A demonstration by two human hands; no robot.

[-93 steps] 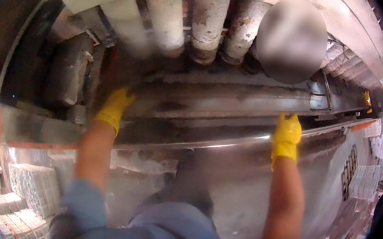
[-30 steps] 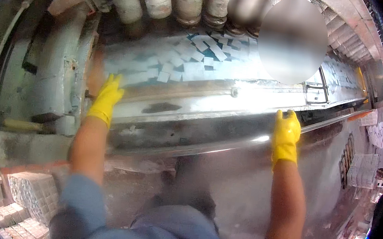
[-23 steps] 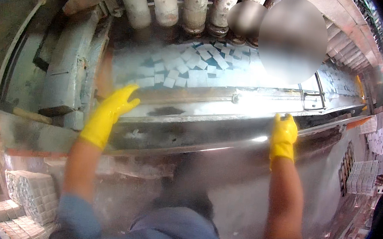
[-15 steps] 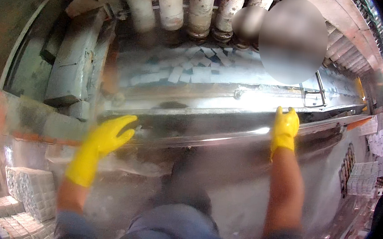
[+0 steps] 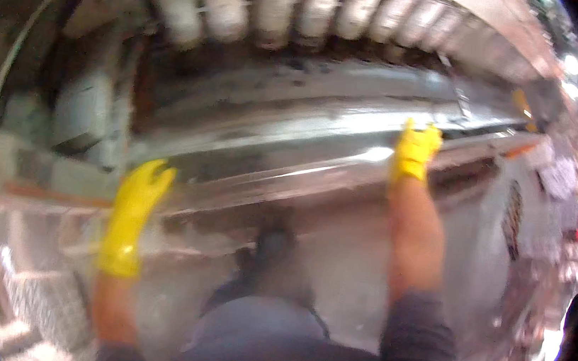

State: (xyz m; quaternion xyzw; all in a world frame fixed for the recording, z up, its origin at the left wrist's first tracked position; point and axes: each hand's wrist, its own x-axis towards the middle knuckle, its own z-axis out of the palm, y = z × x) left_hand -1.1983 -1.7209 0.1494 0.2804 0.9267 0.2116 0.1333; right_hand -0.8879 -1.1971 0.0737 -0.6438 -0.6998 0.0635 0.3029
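Both hands wear yellow rubber gloves. My left hand (image 5: pixel 141 189) is beside the near left end of a long wet metal ledge (image 5: pixel 275 174), thumb and fingers apart and nothing seen between them. Over toward the right, my right hand (image 5: pixel 417 151) is at the same ledge, its fingers raised and apart, also without a visible object. Whether either glove presses on the metal I cannot tell. Beyond the ledge runs a wet, shiny grey bed (image 5: pixel 264 85), smeared by motion.
A row of thick pale cylinders (image 5: pixel 273 7) stands over the bed's far side. A boxy grey block (image 5: pixel 83 111) is at the left. A thin metal bracket (image 5: pixel 459 93) rises at the right. Stacked pale blocks (image 5: pixel 53 307) lie at lower left.
The view has shifted and blurred. My left hand has come upright and its fingers sit closer together; the right stays at the ledge. Pale rectangular pieces seen on the bed no longer show.
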